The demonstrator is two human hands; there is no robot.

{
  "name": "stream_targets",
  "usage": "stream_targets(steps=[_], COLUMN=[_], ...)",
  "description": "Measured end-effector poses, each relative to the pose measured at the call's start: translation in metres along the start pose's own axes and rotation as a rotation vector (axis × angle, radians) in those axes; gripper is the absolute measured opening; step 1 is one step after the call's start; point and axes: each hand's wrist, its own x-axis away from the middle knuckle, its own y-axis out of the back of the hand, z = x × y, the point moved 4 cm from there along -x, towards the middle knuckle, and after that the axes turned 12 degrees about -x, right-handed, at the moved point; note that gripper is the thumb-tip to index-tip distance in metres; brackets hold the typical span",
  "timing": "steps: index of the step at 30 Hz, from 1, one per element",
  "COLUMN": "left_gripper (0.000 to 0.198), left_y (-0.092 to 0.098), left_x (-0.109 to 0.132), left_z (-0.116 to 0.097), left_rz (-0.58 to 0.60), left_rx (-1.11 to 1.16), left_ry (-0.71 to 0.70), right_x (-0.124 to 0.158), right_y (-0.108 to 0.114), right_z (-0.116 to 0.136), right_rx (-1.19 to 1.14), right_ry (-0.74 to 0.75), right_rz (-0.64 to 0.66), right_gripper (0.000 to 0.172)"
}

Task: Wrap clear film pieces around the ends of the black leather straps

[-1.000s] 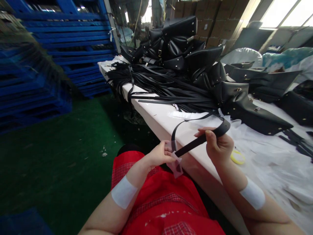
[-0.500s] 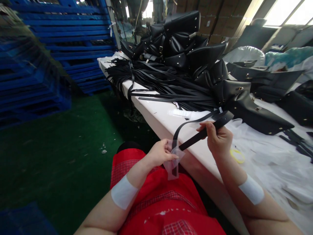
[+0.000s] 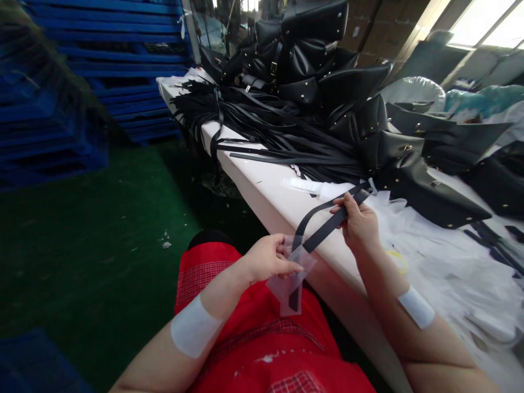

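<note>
My left hand [image 3: 272, 256] is closed on a small clear plastic sleeve [image 3: 290, 297] in front of my red apron. One end of a black strap [image 3: 325, 232] sits inside that sleeve and shows through the plastic. My right hand [image 3: 360, 221] pinches the strap higher up, over the table edge. From the sleeve the strap also curves up in a loop behind, towards the right hand. Just beyond the hands, a thick bundle of black straps [image 3: 282, 128] lies on the white table [image 3: 262, 191].
Black bags [image 3: 434, 191] with gold studs are piled along the table. White plastic sheets [image 3: 462, 289] and a yellow ring [image 3: 398, 262] lie at the right. Blue pallets [image 3: 123, 71] stand stacked at the left on the green floor [image 3: 102, 240].
My right hand has slid a little down and left along the strap. The sleeve's lower end hangs slightly lower, with the strap's end further down inside it. The view has shifted slightly.
</note>
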Motion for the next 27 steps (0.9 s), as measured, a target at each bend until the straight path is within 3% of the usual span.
stream_targets(steps=[11, 16, 23, 27], left_gripper=[0.061, 0.055, 0.039, 0.033], left_y=[0.005, 0.005, 0.011, 0.018], left_x=[-0.006, -0.007, -0.014, -0.017], left_z=[0.006, 0.004, 0.016, 0.019], left_rz=[-0.019, -0.042, -0.108, -0.152], left_rx=[0.007, 0.012, -0.031, -0.146], left_ry=[-0.014, -0.023, -0.006, -0.096], right_x=[0.005, 0.017, 0.051, 0.055], right_y=[-0.002, -0.008, -0.032, -0.033], right_z=[0.001, 0.001, -0.031, -0.04], right_rx=[0.087, 0.192, 0.297, 0.287], right_ry=[0.071, 0.094, 0.042, 0.002], right_rz=[0.014, 0.084, 0.313, 0.275], right_gripper=[0.043, 0.044, 0.051, 0.051])
